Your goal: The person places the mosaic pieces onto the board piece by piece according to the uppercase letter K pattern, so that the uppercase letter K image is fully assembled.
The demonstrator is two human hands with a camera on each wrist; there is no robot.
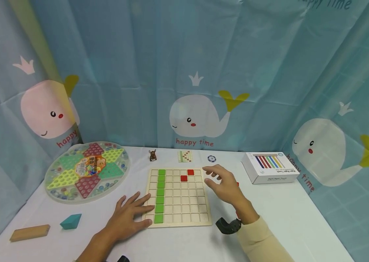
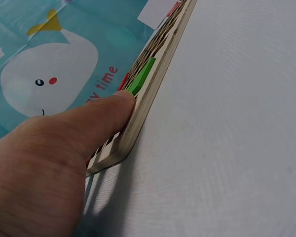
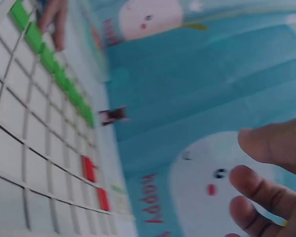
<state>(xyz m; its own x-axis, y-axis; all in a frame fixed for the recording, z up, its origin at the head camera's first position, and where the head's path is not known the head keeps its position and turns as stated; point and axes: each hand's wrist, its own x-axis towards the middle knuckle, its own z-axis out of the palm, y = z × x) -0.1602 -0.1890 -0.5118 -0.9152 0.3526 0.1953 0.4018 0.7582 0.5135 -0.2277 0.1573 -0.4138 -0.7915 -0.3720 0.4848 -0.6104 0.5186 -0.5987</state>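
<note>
Head view: grid board (image 1: pixel 178 197) lies flat on the white table (image 1: pixel 289 214), between the two hands.
Left hand (image 1: pixel 129 218): fingers spread and straight, tips resting on the board's near left corner, just beside the lowest tile of the green column (image 1: pixel 160 194).
Right hand (image 1: pixel 225 185): held above the table just off the board's right edge, fingers loosely extended and holding nothing; two red tiles (image 1: pixel 187 175) sit in the far rows to its left, and something red shows at its far side, too hidden to tell what.
Beyond the right hand: white box (image 1: pixel 269 167) with coloured stripes.
Beyond the left hand: round marble game (image 1: pixel 87 171); nearer, to its left, a teal block (image 1: pixel 71 221) and a wooden block (image 1: pixel 30 233).
Left wrist view: thumb (image 2: pixel 106 111) presses flat against the board's (image 2: pixel 153 94) edge near its corner, a green tile (image 2: pixel 142 75) just past the thumb tip.
Right wrist view: blurred; fingers (image 3: pixel 259 190) hang relaxed and apart with nothing between them, the board (image 3: pixel 29 148) with its green (image 3: pixel 59 74) and red tiles (image 3: pixel 94 182) off to their side.
</note>
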